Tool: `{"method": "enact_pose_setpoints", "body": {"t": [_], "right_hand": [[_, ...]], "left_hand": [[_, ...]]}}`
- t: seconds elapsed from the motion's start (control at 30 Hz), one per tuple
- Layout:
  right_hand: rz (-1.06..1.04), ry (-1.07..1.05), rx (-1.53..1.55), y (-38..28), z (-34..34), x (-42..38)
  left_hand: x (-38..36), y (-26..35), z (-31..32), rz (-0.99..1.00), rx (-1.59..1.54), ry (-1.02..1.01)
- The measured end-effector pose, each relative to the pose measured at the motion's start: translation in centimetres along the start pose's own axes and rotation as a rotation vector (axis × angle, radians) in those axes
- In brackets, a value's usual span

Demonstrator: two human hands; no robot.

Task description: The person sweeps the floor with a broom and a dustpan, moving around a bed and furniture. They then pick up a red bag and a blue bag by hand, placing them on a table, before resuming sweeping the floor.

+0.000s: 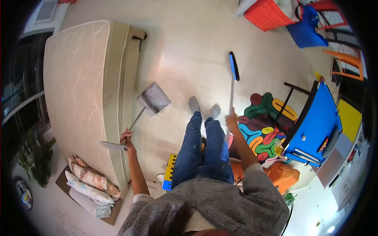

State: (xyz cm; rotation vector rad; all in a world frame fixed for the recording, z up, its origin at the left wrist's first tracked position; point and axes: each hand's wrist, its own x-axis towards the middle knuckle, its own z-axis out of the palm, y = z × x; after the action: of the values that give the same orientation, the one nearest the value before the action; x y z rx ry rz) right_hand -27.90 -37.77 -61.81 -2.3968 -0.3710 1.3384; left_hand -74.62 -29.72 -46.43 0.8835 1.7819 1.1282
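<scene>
My left hand (pixel 126 141) is closed around the upper part of a long-handled dustpan (pixel 156 98). Its grey pan rests on the floor near the bed's side, and the handle's light grey end sticks out to the left past my hand. My right hand (pixel 232 119) grips the pole of a broom (pixel 234 66). The broom head, blue with black bristles, lies on the floor ahead of my feet, and the blue end of the pole hangs beside my thigh. Between the two tools are my feet in grey socks.
A bed with a pale mattress (pixel 75 74) runs along the left, with pillows (pixel 92 177) near it. On the right, a blue-topped pool table (pixel 319 118) stands by a colourful patterned rug (pixel 264 133). Red and blue bags (pixel 267 15) sit at the upper right, near chairs.
</scene>
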Motion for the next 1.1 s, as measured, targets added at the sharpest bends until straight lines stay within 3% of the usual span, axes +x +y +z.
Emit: {"method": "enact_pose_setpoints", "body": {"t": [0.03,0.1,0.17,0.23,0.3,0.37,0.4,0.53,0.57,0.6,0.63,0.67,0.77,0.83,0.93,1.0,1.07,1.1], "right_hand": [[0.083,-0.075,0.15,-2.4,-3.8,-1.4],[-0.12,-0.212,0.248,-3.6,-10.6,-1.1],[-0.129,-0.072,0.233,-8.7,-13.7,0.4],[-0.141,0.082,0.025,-11.3,-14.4,7.7],[0.064,-0.328,0.468,-10.6,-15.1,20.8],[0.033,-0.716,0.625,-13.2,-11.1,26.8],[-0.155,-0.217,0.489,-17.5,-6.0,22.1],[-0.134,-0.068,0.106,-24.8,6.3,16.6],[-0.351,-0.13,-0.046,-25.1,8.9,17.6],[-0.408,-0.112,-0.167,-26.3,11.1,16.8],[-0.66,-0.045,-0.35,-26.9,13.1,17.0],[-0.524,-0.206,-0.404,-29.9,13.6,14.0],[-0.77,-0.222,-0.762,-30.4,17.3,15.2],[-0.809,-0.318,-0.922,-30.7,16.8,13.6],[-1.051,-0.322,-1.178,-25.0,12.8,13.4],[-1.025,-0.417,-1.29,-22.3,6.8,12.1],[-0.888,-0.533,-1.446,-23.6,0.4,9.7],[-0.941,-0.603,-1.41,-25.0,-2.1,9.4]], "left_hand": [[0.0,-0.1,-0.2,-0.004,0.0,-0.028],[-0.5,0.1,-0.5,0.038,0.04,-0.014],[-1.9,0.4,-0.6,0.035,0.052,0.014],[-4.0,0.9,-0.6,0.073,0.079,0.04],[-6.3,0.0,-1.2,0.105,0.073,0.101],[-9.5,-2.6,-2.4,0.11,0.037,0.18],[-10.8,-0.6,-0.7,0.094,0.004,0.261],[-15.8,0.4,2.7,0.015,-0.132,0.505],[-16.8,0.8,3.6,-0.009,-0.157,0.561],[-17.9,1.2,4.5,-0.036,-0.179,0.617],[-18.9,1.5,5.5,-0.062,-0.204,0.673],[-19.8,1.8,6.3,-0.079,-0.193,0.717],[-22.1,2.1,8.0,-0.139,-0.236,0.832],[-23.5,2.1,8.1,-0.151,-0.19,0.815],[-24.2,2.3,9.1,-0.17,-0.159,0.866],[-24.9,2.0,9.1,-0.148,-0.167,0.901],[-26.1,1.1,9.0,-0.131,-0.183,0.909],[-26.9,1.1,8.9,-0.129,-0.185,0.914]]}}
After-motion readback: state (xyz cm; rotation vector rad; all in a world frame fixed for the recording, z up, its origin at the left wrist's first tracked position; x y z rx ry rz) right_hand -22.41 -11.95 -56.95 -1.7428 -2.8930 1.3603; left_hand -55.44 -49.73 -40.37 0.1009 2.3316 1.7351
